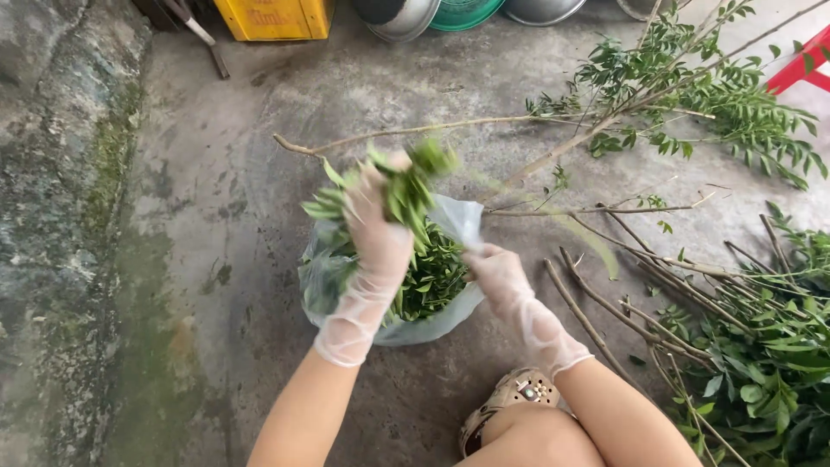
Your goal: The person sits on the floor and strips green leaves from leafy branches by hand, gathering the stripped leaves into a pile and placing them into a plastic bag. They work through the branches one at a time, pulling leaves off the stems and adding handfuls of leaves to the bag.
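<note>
Both my hands wear thin clear gloves. My left hand [377, 235] is raised above a clear plastic bag [458, 218] and is closed on a bunch of green leaves [406, 186]. The bag lies on the concrete ground and is filled with more green leaves [432, 278]. My right hand [494, 266] grips the bag's right rim and holds it open. My foot in a beige perforated shoe [512, 399] is just below the bag.
Stripped bare twigs [622, 259] and leafy branches [761, 363] lie at the right. A long branch with leaves [692, 86] stretches across the back. A yellow crate [275, 17], metal basins [406, 15] and a red stool [804, 65] stand along the far edge.
</note>
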